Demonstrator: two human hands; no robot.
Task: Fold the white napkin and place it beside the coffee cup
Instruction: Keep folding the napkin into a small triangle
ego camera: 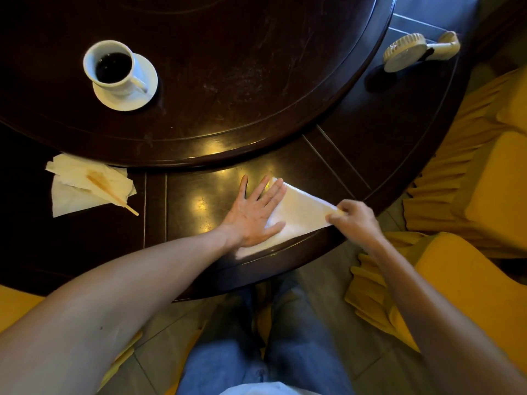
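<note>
The white napkin [299, 216] lies in a triangle shape on the dark wooden table's outer ring, close to the near edge. My left hand [253, 212] presses flat on its left part, fingers spread. My right hand [353, 220] pinches the napkin's right corner between thumb and fingers. The white coffee cup [109, 65], full of dark coffee, stands on a white saucer [142, 92] on the raised round centre of the table, far left of the napkin.
A crumpled stained napkin with a wooden stirrer [91, 183] lies at the left. A beige hand-held fan [413, 51] rests at the far right of the table [99, 232]. Yellow-covered chairs [484, 195] stand to the right. My legs in jeans are below the table edge.
</note>
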